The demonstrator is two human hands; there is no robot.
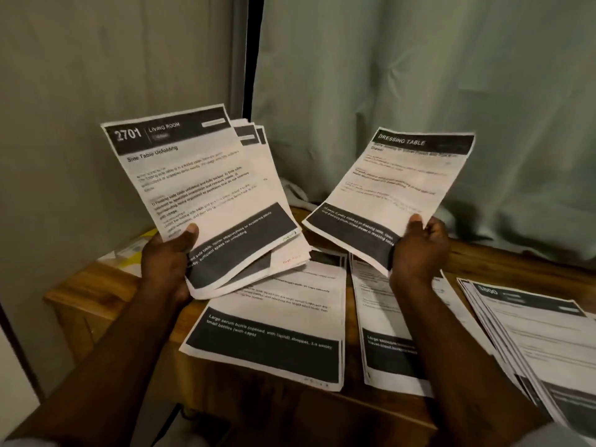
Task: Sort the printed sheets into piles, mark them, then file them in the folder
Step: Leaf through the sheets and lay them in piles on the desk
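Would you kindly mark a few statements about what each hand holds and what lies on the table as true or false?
1. The left hand holds a stack of sheets topped by "2701 Living Room". True.
2. The right hand holds a pen. False: it pinches the Dressing Table sheet.
3. The rightmost pile on the wooden table is fanned out. True.
4. The serum bottle sheet is held up in the air. False: it lies flat on the table.
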